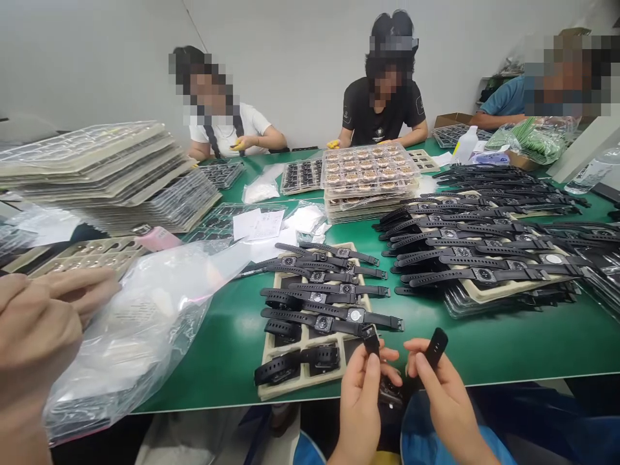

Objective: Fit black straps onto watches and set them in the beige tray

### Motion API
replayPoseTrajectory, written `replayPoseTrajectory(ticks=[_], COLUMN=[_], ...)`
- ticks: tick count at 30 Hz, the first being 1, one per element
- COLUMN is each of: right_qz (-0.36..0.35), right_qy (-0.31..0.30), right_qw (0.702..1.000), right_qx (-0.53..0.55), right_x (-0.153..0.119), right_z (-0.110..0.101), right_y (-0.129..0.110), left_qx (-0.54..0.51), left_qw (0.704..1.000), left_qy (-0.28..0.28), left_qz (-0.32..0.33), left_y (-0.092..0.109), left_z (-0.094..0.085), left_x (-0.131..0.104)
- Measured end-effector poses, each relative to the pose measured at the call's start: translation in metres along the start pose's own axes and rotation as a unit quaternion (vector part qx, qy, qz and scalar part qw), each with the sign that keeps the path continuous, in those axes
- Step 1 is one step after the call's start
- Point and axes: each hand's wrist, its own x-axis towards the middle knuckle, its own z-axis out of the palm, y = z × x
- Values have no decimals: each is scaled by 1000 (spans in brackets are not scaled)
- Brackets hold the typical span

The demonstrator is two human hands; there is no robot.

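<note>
Two bare hands are seen at six o'clock in the view, below the near edge of the green-topped work table (484, 349). The left hand (361, 400) is closed around one black rubber strap piece (371, 340), pinched between thumb and fingers, its end pointing up. The right hand (443, 400) pinches a second black strap end (435, 347) the same way. Between the two hands, low down, a dark watch body (390, 392) seems to be held, though it is too shadowed for the join to be made out.

Judged from the layout, the work is partly done. A beige moulded tray (310, 378) at eleven o'clock from the hands is filled in its far rows with black strapped watches (334, 303) laid flat, while its near rows hold only a few rolled pieces and open pockets. A much larger heap of finished black watches (479, 252) is spread over further trays at one o'clock. A stack of clear blister trays holding round brown parts (371, 174) at twelve o'clock suggests that much is left.

At nine o'clock another person's hand (39, 329) is closed on a clear plastic bag (140, 323). Stacked grey trays (106, 174) rise at ten o'clock. Three people are seated along the far side.

No brand or label can be read: the white paper slips (259, 223) carry print too small to make out, and a small mark on the black shirt (382, 110) is illegible.
</note>
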Motion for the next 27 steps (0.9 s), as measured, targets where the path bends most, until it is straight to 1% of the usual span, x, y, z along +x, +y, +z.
replayPoseTrajectory(ticks=[3,6,8,11,13,14,17,18,20,23,27], right_qz=[-7,-24,-43,-78,-99,-111,-135,-133,-105,-52,-19], right_qy=[-25,-28,-34,-75,-97,-96,-65,-60,-69,-101,-126], right_qw=[999,999,998,994,990,989,989,989,992,993,992], right_qx=[-29,-30,-22,0,17,23,16,8,-5,-5,9], right_x=[3,4,4,4,3,2,3,3,5,5,0], right_z=[-3,-4,-4,0,3,4,5,4,2,1,2], right_y=[-1,2,3,3,3,3,4,5,6,6,4], left_qx=[-29,-35,-22,38,116,163,287,313,339,342,344], left_qw=[1000,999,1000,999,990,979,930,917,907,910,911], left_qy=[3,5,5,4,-23,-44,-97,-105,-115,-118,-100], left_qz=[-3,11,14,28,75,111,208,222,223,204,205], left_y=[0,4,6,5,4,4,10,12,17,18,14], left_z=[-2,0,2,1,-2,-4,-9,-10,-12,-16,-17], left_x=[3,1,-2,-7,-8,-8,-7,-7,-7,-7,-5])
